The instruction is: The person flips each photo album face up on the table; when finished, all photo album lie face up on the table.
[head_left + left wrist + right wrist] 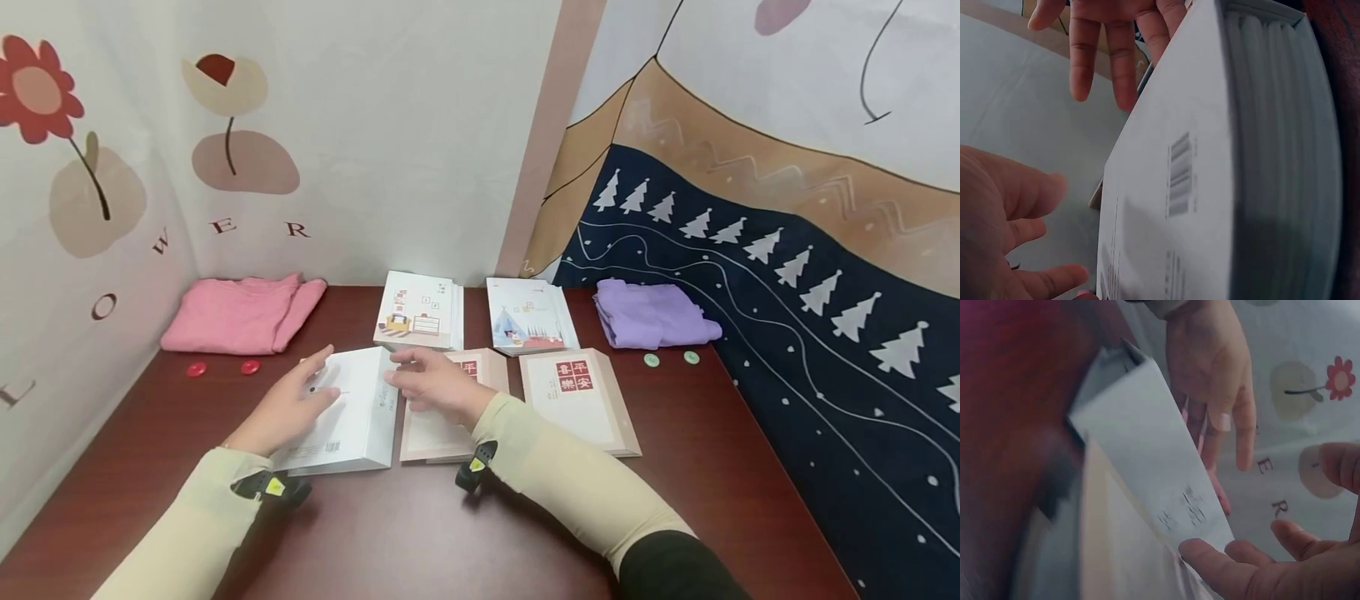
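Observation:
A thick white hardcover book (352,437) lies on the dark red table with its barcode side up. Over its left part hovers my left hand (288,407), fingers spread and apart from the cover in the left wrist view. My right hand (438,385) is at the book's spine (1147,434), with loosely extended fingers; whether a fingertip touches it I cannot tell. Under the right hand lies a beige book (442,437) with red square lettering, partly hidden by the hand and forearm. A matching beige book (577,417) lies to its right.
Behind stand two stacks of white illustrated booklets, a left stack (414,307) and a right stack (525,308). A folded pink cloth (232,317) lies back left above red buttons (251,367); a folded purple cloth (656,315) lies back right above green buttons (651,360). Printed curtains border the table.

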A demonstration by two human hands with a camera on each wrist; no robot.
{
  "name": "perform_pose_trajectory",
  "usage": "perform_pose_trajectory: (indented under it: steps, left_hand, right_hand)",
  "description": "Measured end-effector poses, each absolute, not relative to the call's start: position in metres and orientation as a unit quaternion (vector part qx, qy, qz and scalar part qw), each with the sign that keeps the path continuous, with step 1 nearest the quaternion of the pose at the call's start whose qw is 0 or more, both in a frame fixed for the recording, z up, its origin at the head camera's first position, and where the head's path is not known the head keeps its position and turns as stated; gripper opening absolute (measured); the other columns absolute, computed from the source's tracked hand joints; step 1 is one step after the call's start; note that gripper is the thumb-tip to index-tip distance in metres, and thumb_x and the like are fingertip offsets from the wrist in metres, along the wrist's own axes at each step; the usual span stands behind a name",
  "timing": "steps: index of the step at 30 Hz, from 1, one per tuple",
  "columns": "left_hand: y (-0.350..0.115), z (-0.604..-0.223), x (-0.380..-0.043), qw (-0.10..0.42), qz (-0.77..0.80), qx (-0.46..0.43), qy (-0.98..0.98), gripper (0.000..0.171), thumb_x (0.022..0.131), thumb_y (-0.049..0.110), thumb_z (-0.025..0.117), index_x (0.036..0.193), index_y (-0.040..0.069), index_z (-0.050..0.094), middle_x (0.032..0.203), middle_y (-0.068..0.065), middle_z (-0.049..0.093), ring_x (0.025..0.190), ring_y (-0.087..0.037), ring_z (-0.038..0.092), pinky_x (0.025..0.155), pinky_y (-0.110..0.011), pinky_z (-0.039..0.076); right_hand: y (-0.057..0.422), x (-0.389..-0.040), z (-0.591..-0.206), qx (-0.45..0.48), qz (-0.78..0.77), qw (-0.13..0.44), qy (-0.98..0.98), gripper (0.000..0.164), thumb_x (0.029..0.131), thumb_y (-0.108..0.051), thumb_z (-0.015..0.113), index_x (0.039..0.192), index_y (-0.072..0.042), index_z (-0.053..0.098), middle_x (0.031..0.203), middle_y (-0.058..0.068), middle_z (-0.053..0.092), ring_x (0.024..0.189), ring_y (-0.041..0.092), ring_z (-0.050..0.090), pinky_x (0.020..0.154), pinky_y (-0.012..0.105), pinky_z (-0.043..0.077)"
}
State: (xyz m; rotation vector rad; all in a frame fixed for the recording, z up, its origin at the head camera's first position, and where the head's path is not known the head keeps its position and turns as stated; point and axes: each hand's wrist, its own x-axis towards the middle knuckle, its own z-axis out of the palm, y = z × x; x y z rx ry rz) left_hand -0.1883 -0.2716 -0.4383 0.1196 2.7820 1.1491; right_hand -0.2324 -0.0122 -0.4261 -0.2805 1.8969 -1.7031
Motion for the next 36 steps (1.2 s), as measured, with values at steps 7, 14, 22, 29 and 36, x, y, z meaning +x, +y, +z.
perform_pose_trajectory:
  steps: [7,14,22,29,36]
  left_hand:
    - [-0.279,-0.441,-0.177,0.076,0.363,0.037,0.928,0.081,0.104,0.021,0.064,0.170,0.014,0.018,0.169,-0.031,0.026,0.154,-0.054,0.025,0.119,-0.073,0.026]
    - [-0.282,-0.444,-0.173,0.081,0.364,0.045,0.927,0.085,0.101,0.022,0.067,0.170,0.011,0.018,0.167,-0.034,0.027,0.152,-0.056,0.028,0.117,-0.074,0.028]
    - [-0.286,-0.446,-0.170,0.100,0.367,0.040,0.924,0.092,0.099,0.032,0.073,0.171,0.016,0.018,0.167,-0.034,0.026,0.147,-0.055,0.033,0.113,-0.075,0.032]
    - [-0.285,-0.447,-0.168,0.117,0.379,0.062,0.916,0.097,0.096,0.042,0.076,0.171,0.020,0.018,0.170,-0.031,0.019,0.149,-0.054,0.026,0.111,-0.079,0.030]
    - [-0.285,-0.446,-0.166,0.099,0.402,0.097,0.905,0.086,0.101,0.036,0.070,0.171,0.023,0.021,0.171,-0.031,0.014,0.152,-0.054,0.023,0.110,-0.076,0.031]
  right_hand:
    - [-0.027,-0.220,-0.430,-0.087,-0.646,0.280,0.705,0.051,0.100,-0.027,0.073,0.145,-0.008,0.059,0.140,0.015,0.062,0.123,0.032,0.064,0.103,0.054,0.056]
    - [-0.043,-0.209,-0.432,-0.039,-0.667,0.260,0.697,0.050,0.098,-0.024,0.075,0.143,-0.009,0.059,0.147,0.018,0.054,0.129,0.035,0.059,0.106,0.060,0.052]
    - [-0.058,-0.203,-0.431,0.015,-0.671,0.197,0.715,0.042,0.097,-0.022,0.072,0.137,-0.013,0.062,0.154,0.022,0.049,0.134,0.039,0.057,0.108,0.056,0.052]
    - [-0.059,-0.203,-0.430,0.042,-0.696,0.186,0.693,0.045,0.097,-0.016,0.070,0.140,-0.009,0.061,0.145,0.016,0.054,0.118,0.028,0.062,0.101,0.049,0.056]
    - [-0.055,-0.204,-0.431,0.044,-0.734,0.226,0.638,0.057,0.099,-0.015,0.067,0.153,-0.011,0.050,0.136,0.008,0.059,0.109,0.025,0.066,0.089,0.042,0.061]
